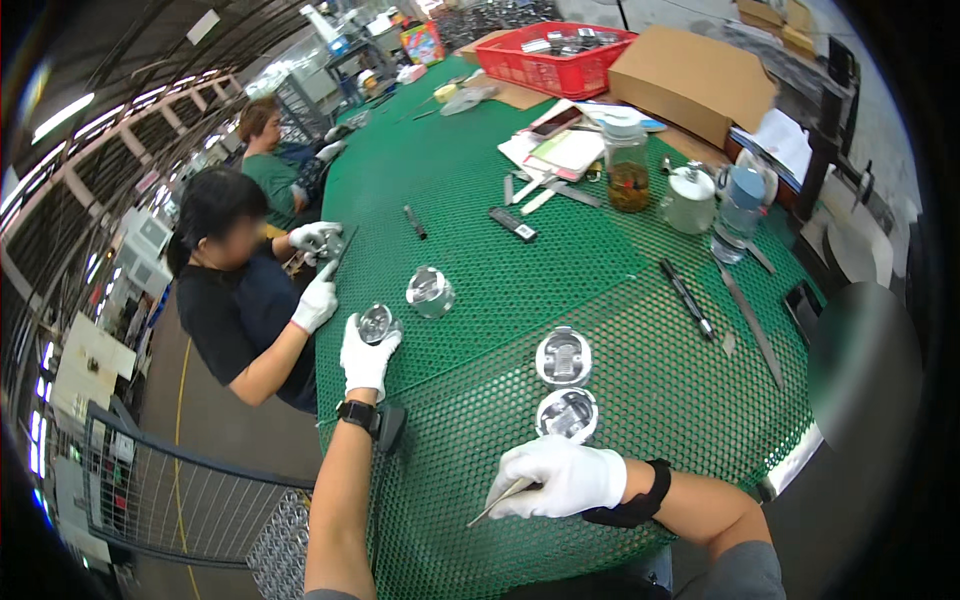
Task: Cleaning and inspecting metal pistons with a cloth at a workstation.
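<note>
The gloved left hand closed its fingers around 1 shiny metal piston at the green mesh table's left edge, probably heavy, rigid and slippery, best gripped round its skirt, while the right hand pinched a thin metal tool.

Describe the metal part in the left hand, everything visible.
The metal part is a small, shiny, silvery cylinder, like a piston, with a round face that catches the light. It sits at the left edge of the green mesh mat, tilted toward the camera. The left hand, in a white glove, has it in its grip from below, fingers around its lower side. Finer detail is too small to tell.
</note>
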Demonstrator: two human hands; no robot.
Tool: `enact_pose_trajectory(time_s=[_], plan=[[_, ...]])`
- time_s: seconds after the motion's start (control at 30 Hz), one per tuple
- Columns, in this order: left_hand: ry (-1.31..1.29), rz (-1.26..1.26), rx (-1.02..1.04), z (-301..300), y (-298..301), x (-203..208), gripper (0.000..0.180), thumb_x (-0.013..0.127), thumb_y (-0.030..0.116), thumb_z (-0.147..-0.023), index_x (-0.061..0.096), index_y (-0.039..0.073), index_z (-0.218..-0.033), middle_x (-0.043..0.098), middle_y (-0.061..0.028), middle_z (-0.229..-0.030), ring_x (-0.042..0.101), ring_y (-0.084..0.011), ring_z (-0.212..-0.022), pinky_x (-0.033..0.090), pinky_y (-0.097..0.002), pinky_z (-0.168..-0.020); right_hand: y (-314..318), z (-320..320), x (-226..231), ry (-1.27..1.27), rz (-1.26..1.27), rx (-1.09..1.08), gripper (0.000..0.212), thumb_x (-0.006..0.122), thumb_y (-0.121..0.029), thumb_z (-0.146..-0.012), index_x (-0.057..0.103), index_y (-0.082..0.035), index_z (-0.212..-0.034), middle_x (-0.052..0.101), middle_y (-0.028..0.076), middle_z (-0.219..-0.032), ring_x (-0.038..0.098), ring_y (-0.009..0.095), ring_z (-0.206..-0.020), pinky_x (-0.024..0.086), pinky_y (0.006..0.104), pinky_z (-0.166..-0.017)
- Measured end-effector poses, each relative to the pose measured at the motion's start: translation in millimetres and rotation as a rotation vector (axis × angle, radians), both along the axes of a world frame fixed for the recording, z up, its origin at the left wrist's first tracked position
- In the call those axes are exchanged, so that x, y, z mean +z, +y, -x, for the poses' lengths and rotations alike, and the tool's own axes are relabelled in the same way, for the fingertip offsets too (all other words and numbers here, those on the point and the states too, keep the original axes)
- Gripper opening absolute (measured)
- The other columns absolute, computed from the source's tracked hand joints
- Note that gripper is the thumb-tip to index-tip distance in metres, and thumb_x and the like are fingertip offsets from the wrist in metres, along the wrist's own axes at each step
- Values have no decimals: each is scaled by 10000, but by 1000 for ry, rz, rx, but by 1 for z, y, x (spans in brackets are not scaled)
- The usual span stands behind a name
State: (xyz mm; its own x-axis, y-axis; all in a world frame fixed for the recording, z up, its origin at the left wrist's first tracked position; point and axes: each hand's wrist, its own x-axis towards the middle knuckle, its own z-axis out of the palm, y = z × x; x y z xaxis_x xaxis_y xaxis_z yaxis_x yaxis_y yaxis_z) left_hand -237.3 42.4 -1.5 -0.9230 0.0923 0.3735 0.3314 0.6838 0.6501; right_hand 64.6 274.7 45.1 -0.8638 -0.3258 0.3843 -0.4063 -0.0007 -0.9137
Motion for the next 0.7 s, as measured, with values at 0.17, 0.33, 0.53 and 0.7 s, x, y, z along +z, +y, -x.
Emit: enact_pose_trajectory(time_s=[0.17,0.33,0.53,0.7], plan=[[338,239,-539,-93,79,48,868,869,183,-729,468,-3,-1475,475,-261,-1516,497,-428,-1367,409,-473,-1154,30,5,18,19,44,154,153,793,-209,-879,770,-76,-951,702,54,-823,672,199,-746,529,325,-671],[288,361,-1121,-135,142,55,755,731,-17,-734,516,71,-1453,467,-248,-1526,518,-429,-1350,449,-474,-1131,76,3,13,-189,780,-209,228,818,-220,-866,716,-15,-873,699,91,-846,574,133,-621,413,263,-553],[97,728,-1344,-138,177,77,513,715,72,-785,654,146,-1288,602,-116,-1193,585,-363,-1146,536,-452,-979,86,21,-3,-131,1090,-288,136,680,-113,-980,627,3,-1027,563,-12,-734,468,56,-594,381,207,-548],[220,709,-1064,-144,136,97,497,805,203,-696,674,128,-1170,663,-107,-1000,666,-345,-916,545,-449,-801,90,11,1,-194,1020,-344,132,701,-102,-966,630,3,-1002,563,-13,-736,450,53,-577,351,205,-513]])
